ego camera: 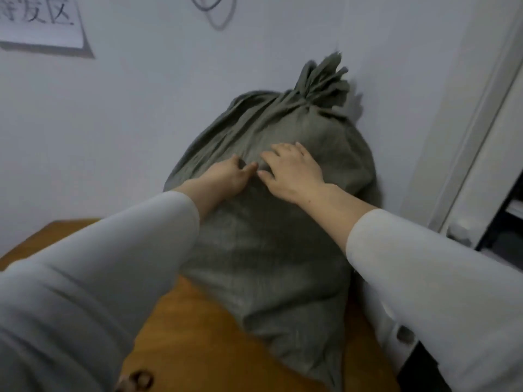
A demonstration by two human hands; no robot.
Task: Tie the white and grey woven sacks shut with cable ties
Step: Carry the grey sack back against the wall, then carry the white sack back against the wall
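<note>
From above the person's arms, a full grey woven sack (271, 222) lies on a wooden table (184, 335), its far end pushed up against the pale wall (127, 114). The sack's neck (319, 83) is gathered into a tight bunch near the wall, the frayed mouth fanning out above the cinch; what binds it is too small and blurred to make out. Both hands lie on the upper bulge of the sack, side by side and almost touching. The left hand (226, 176) presses into the fabric with its fingers curled, the thumb and a fingertip pinching a fold of cloth. The right hand (294, 171) lies flatter, palm down, fingers slightly spread over the weave and not closed on anything. Both arms wear light long sleeves (119, 264). A paper sign (39, 21) with dark characters is stuck to the wall at upper left, and a white door frame (481, 131) runs down the right side.
</note>
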